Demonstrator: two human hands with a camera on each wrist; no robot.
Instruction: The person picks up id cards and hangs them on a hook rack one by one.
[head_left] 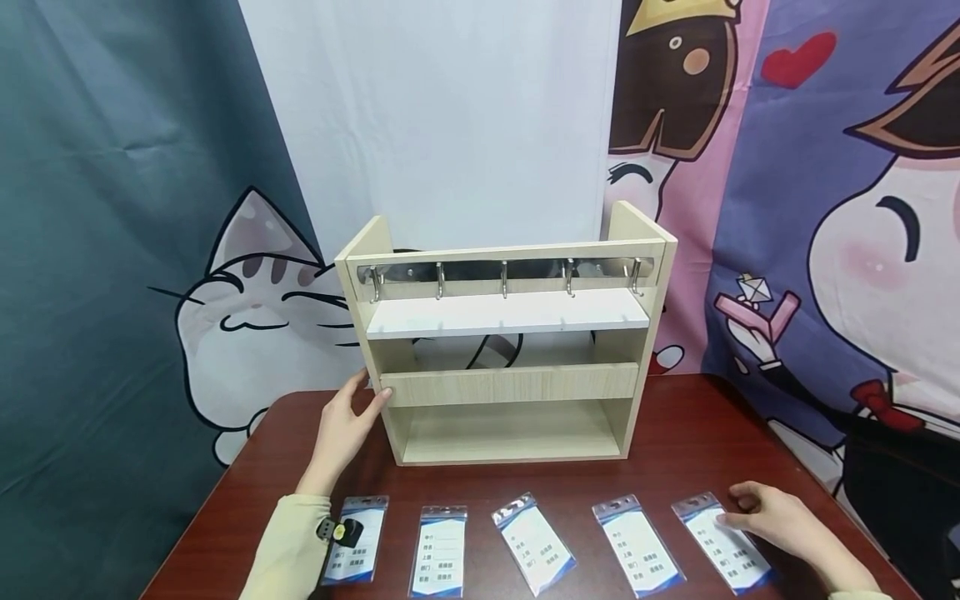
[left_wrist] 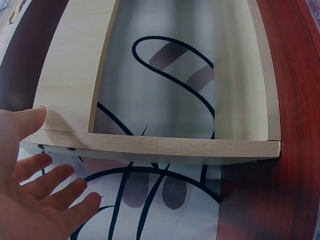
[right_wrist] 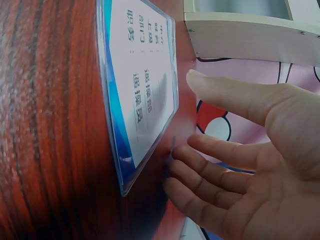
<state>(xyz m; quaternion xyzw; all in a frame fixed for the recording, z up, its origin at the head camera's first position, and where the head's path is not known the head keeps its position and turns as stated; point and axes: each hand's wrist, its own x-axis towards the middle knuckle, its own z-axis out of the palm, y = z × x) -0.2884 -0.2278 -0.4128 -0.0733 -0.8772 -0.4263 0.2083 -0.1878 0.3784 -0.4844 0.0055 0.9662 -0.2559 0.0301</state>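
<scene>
On the reddish table [head_left: 442,487], a sleeve [head_left: 285,542] partly hides the leftmost card [head_left: 369,557].

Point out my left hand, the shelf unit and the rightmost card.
Left hand [head_left: 345,427]: head view, middle of the hand.
Shelf unit [head_left: 510,385]: head view, middle front board.
Rightmost card [head_left: 723,547]: head view, white printed face.

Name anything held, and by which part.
Apparently nothing: the left hand is open at the left side of the rack, the right hand open by the rightmost badge.
</scene>
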